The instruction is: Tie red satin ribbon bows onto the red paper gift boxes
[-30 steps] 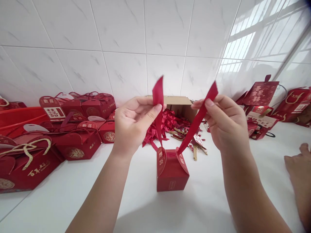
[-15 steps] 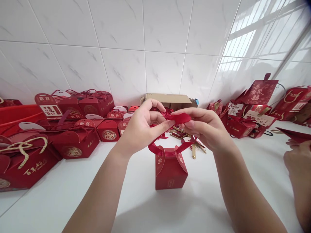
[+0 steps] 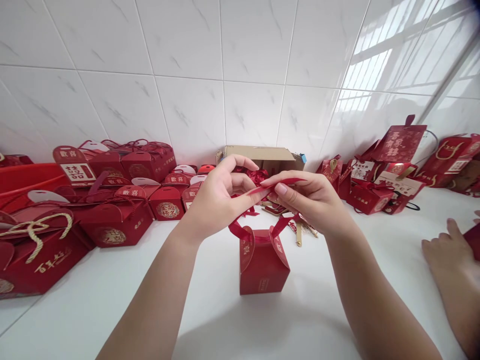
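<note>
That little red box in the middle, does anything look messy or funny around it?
The little red box stands upright and looks whole, its ribbon pinched between both hands. Behind it a loose heap of red ribbons and gold-edged tags lies scattered on the white counter, untidy beside the neat rows of boxes.
</note>
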`<state>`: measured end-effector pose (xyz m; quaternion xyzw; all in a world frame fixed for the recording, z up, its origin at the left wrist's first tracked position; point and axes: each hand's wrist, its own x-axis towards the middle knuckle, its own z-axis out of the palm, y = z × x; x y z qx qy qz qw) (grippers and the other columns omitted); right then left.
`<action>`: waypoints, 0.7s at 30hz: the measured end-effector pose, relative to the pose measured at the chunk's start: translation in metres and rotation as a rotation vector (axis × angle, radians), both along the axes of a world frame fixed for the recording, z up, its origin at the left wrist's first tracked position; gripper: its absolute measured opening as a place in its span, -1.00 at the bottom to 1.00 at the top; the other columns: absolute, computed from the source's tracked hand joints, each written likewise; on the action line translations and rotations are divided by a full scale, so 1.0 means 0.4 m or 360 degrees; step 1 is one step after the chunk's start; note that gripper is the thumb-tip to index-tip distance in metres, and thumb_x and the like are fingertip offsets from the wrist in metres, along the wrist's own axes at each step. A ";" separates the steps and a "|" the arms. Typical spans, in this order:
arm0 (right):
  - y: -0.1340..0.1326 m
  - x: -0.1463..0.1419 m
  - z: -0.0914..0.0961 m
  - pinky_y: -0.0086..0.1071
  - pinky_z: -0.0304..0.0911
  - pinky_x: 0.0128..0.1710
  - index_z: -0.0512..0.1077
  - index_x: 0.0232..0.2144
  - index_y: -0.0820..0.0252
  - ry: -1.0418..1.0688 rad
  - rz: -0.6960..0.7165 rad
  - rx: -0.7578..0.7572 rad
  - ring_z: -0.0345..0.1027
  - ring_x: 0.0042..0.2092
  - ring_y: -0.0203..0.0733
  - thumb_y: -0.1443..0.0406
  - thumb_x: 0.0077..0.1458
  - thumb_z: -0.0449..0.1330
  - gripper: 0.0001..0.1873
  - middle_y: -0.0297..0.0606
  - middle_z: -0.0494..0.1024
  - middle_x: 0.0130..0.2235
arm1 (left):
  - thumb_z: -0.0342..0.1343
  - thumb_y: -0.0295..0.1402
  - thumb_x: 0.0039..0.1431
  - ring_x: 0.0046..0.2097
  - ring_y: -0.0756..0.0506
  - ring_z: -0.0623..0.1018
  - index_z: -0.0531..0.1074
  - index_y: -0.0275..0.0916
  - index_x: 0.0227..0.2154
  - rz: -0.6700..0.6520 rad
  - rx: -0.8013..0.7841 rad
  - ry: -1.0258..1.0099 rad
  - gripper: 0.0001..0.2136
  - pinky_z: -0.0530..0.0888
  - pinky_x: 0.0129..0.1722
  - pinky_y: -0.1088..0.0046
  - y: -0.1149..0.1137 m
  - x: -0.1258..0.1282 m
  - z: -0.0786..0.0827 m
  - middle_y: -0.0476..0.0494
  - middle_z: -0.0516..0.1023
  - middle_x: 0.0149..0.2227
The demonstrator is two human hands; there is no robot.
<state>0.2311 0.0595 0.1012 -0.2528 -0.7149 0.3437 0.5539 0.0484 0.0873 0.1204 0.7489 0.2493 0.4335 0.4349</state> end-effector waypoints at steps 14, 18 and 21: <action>0.017 0.027 -0.004 -0.45 0.38 -0.27 0.54 -0.19 0.12 -0.0679 -0.0408 0.0916 0.40 -0.21 -0.30 0.49 0.17 0.03 -0.67 -0.25 0.50 -0.25 | 0.16 -0.49 0.09 -0.47 0.08 0.45 0.35 -0.28 -0.33 -0.0302 -0.0628 -0.0274 -0.89 0.41 -0.46 0.58 0.020 -0.011 0.013 0.03 0.43 -0.48; 0.023 0.029 -0.010 -0.38 0.40 -0.23 0.54 -0.15 0.03 -0.0682 -0.0452 0.0902 0.41 -0.17 -0.25 0.46 0.19 0.01 -0.63 -0.25 0.51 -0.22 | 0.16 -0.27 0.14 -0.46 0.04 0.45 0.36 -0.22 -0.30 -0.0191 -0.0535 -0.0217 -0.84 0.40 -0.48 0.55 0.018 -0.006 0.010 0.02 0.41 -0.46; 0.023 0.031 -0.014 -0.32 0.40 -0.14 0.53 -0.14 -0.02 -0.0613 -0.0450 0.0758 0.42 -0.10 -0.20 0.41 0.18 0.06 -0.67 -0.25 0.52 -0.14 | 0.13 -0.16 0.14 -0.49 0.03 0.42 0.38 -0.18 -0.24 0.0090 -0.0179 -0.0112 -0.77 0.36 -0.51 0.54 0.006 0.004 0.002 0.03 0.39 -0.49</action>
